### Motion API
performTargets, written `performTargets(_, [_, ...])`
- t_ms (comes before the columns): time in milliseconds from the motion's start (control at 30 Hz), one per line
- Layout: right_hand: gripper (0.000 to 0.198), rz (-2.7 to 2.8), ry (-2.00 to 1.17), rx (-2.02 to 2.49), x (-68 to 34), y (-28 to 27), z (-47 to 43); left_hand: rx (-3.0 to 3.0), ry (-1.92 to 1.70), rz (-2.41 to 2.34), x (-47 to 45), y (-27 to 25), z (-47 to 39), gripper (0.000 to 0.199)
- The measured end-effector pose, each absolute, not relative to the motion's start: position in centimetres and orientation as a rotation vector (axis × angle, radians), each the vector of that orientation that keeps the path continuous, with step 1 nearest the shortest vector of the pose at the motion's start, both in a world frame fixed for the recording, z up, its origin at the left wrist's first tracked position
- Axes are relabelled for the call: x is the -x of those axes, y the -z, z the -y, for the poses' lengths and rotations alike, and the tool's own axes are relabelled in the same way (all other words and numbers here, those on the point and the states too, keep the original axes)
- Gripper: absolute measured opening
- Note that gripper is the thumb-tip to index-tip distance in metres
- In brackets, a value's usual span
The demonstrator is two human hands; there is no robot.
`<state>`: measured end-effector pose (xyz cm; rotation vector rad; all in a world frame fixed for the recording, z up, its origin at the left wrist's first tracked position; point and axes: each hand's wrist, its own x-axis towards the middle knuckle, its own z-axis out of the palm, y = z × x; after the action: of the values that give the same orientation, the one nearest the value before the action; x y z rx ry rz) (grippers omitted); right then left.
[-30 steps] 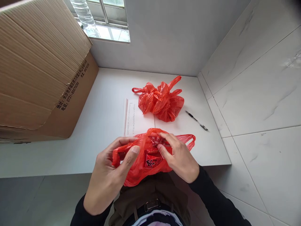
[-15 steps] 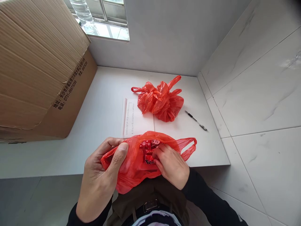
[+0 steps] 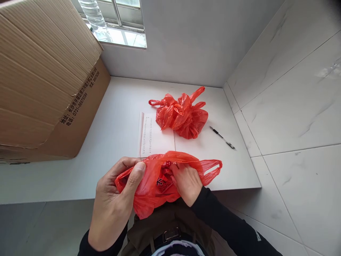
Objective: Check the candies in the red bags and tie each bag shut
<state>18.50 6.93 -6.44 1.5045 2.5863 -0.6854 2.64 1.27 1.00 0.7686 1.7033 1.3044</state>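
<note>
My left hand point(image 3: 118, 197) pinches the left side of a thin red plastic bag point(image 3: 145, 199) between thumb and fingers, near one of its handles. The bag's mouth gapes upward over the table's front edge. Inside lie small red wrapped packets point(image 3: 163, 181), one with black lettering and one with a pale pattern. My right hand point(image 3: 186, 181) reaches into the mouth, its fingers bent among the packets. Its fingertips are partly hidden, so what they grip cannot be made out. The bag's other handle point(image 3: 213, 170) sticks out to the right.
Beyond the bag, knotted red plastic bags point(image 3: 183, 113) rest partly over a notebook point(image 3: 160, 142) with handwritten columns. A black pen point(image 3: 222, 138) lies to their right. A large cardboard box point(image 3: 87, 106) stands at left on the white table point(image 3: 119, 117); a water bottle point(image 3: 94, 17) is by the window.
My right hand has gone deeper into the bag and slightly left, with the packets shifting under it. My left hand keeps its hold almost unmoved.
</note>
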Motion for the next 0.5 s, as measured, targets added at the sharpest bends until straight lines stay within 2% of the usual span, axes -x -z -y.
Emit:
performTargets(100, [0.021, -2.599, 0.73, -1.545, -19.0, 6.4, -6.9, -0.738, -1.303, -1.674, -2.7, -1.1, -1.2, 0.026])
performTargets(167, [0.021, -2.625, 0.874, -1.575, -19.7, 6.1, -6.9, -0.704, -1.312, -1.664, -2.6, -1.1, -1.1, 0.025])
performTargets(333, [0.031, -2.345, 2.031, -1.633, -21.0, 6.2, -6.8, -0.647, -1.403, -1.654, -2.7, -1.0, -1.2, 0.026])
performTargets(400, [0.035, -2.254, 2.205, -1.634, -21.0, 6.4, -6.8, -0.625, -1.437, -1.666, -2.8, -1.1, -1.3, 0.026])
performTargets(500, [0.037, -2.286, 2.277, -1.534, -21.2, 6.1, -6.9, -0.619, -1.452, -1.684, -3.1, -1.3, -1.3, 0.027])
